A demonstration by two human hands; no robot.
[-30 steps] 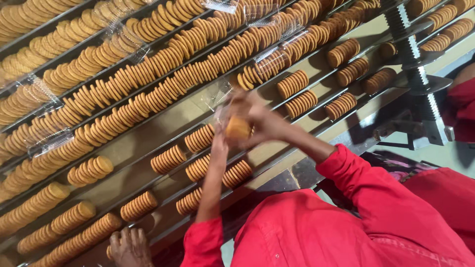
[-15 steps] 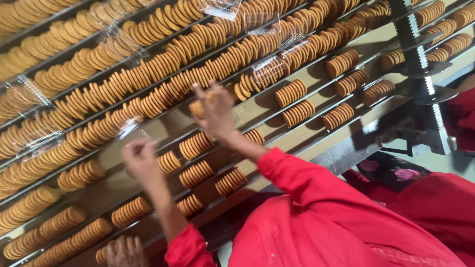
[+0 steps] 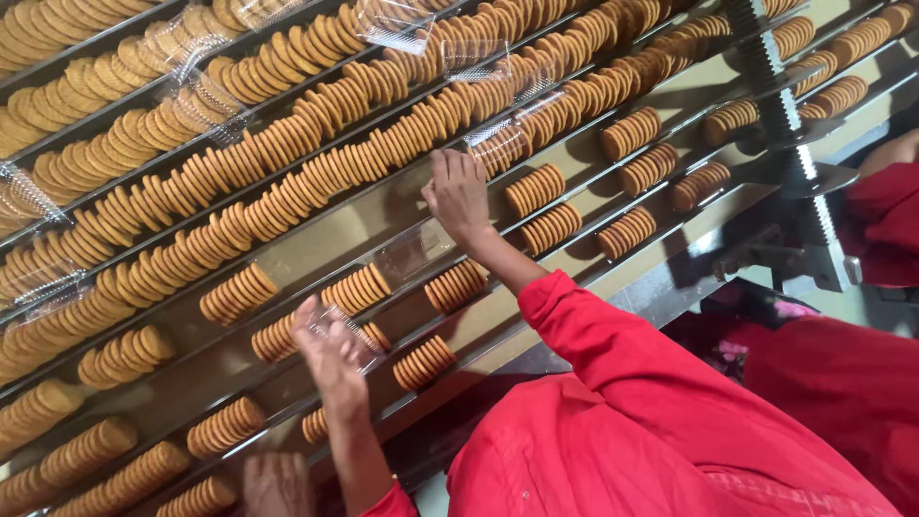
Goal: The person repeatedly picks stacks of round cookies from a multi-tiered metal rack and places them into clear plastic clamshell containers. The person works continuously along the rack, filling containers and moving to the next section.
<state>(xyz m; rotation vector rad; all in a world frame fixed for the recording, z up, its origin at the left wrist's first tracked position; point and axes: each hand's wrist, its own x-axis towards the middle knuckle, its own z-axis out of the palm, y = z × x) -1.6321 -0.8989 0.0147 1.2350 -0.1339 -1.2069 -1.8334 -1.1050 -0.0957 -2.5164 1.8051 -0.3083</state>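
Observation:
Round golden biscuits [image 3: 316,172] stand on edge in long rows along slanted metal lanes. My right hand [image 3: 458,191] lies flat on one packed row, fingers stretched out, beside a clear plastic tray [image 3: 498,144] that sits over the biscuits. My left hand [image 3: 330,359] is lower down, closed on another clear plastic tray [image 3: 352,330], just above a short stack of biscuits [image 3: 423,362]. Both my sleeves are red.
Short separate stacks [image 3: 550,228] sit in the lower lanes. More clear trays [image 3: 392,21] lie on the upper rows. Another hand [image 3: 278,483] shows at the bottom edge. A person in red [image 3: 885,215] stands at the right by a metal toothed rail [image 3: 775,86].
One second ago both hands met around a biscuit stack. Since then my right hand has gone to the packed row and lies flat there, and my left hand has dropped lower left with a clear tray.

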